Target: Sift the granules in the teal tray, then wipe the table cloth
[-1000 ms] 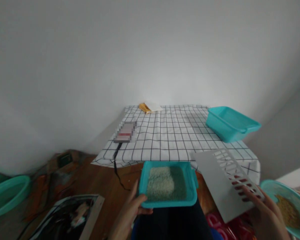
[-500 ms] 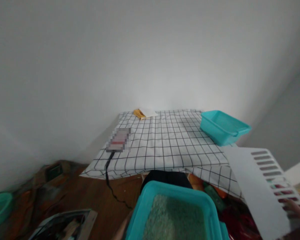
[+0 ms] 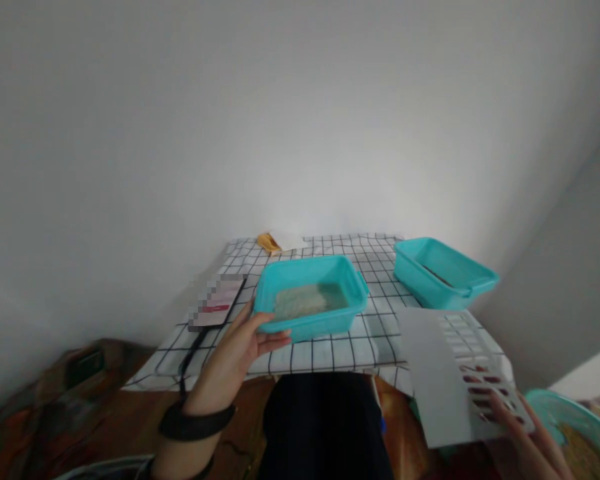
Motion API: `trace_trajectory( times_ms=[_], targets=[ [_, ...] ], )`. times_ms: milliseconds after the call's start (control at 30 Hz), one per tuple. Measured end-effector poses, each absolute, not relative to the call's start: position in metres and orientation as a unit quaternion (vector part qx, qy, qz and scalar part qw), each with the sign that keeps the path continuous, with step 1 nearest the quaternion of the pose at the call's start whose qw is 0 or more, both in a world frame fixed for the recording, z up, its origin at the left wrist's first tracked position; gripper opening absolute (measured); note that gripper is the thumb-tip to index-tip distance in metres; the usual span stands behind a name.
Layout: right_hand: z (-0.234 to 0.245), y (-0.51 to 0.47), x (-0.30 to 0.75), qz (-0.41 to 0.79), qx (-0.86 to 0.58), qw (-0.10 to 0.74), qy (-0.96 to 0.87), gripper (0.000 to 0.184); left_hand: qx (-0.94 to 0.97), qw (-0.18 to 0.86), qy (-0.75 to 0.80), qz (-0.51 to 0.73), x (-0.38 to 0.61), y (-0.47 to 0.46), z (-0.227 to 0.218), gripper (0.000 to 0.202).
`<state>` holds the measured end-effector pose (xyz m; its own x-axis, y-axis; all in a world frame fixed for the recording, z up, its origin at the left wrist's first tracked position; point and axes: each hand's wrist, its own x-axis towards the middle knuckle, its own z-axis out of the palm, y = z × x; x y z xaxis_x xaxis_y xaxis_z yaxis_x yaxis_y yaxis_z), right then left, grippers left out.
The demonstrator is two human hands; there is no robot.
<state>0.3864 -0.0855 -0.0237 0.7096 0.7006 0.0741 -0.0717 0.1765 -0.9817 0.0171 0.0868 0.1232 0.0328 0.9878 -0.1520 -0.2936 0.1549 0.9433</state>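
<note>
Head view: taking the tray [image 3: 325,327] as the dial's centre, it sits level at or just above the near half of the surface [image 3: 325,360], pale grains [image 3: 300,301] spread over its floor. I cannot tell whether its base bears fully on the cloth. The left hand [image 3: 250,337] grips it at 8 o'clock, thumb at the rim and fingers along the outer wall — a hold that probably keeps it level so nothing spills. At 4 o'clock the right hand [image 3: 525,427] pinches the board [image 3: 433,380] by its slotted edge, likely because the slots give purchase and the board stays out of the tray's way. The other tray [image 3: 425,287] stands apart between 2 and 3 o'clock; the flat device [image 3: 225,300] lies at 9, the bowl [image 3: 545,405] at 4, beyond the board.

Against 0.5 s ago, the tray has gone from low, near the body, toward 12 o'clock over the surface. The left hand, mostly hidden then, shows plainly — and the board has swung inward, nearer the tray.
</note>
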Motion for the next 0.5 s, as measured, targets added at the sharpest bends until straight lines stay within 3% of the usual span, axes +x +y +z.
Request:
trace_trajectory(
  times_ms=[67, 233, 367, 500],
  targets=[
    [-0.014, -0.06, 0.359, 0.298, -0.582, 0.703, -0.279, 0.064, 0.369, 0.604, 0.471, 0.526, 0.016, 0.093, 0.121, 0.038],
    [0.003, -0.001, 0.301, 0.357, -0.548, 0.652, -0.383, 0.077, 0.394, 0.593, 0.48, 0.512, 0.011, 0.094, 0.115, 0.032],
    [0.001, 0.017, 0.295, 0.207, -0.601, 0.605, -0.48, 0.082, 0.394, 0.579, 0.498, 0.511, 0.01, 0.096, 0.109, 0.027],
    [0.008, -0.001, 0.336, 0.078, -0.624, 0.585, -0.513, 0.069, 0.392, 0.567, 0.515, 0.51, 0.012, 0.101, 0.104, 0.027]
  ],
)
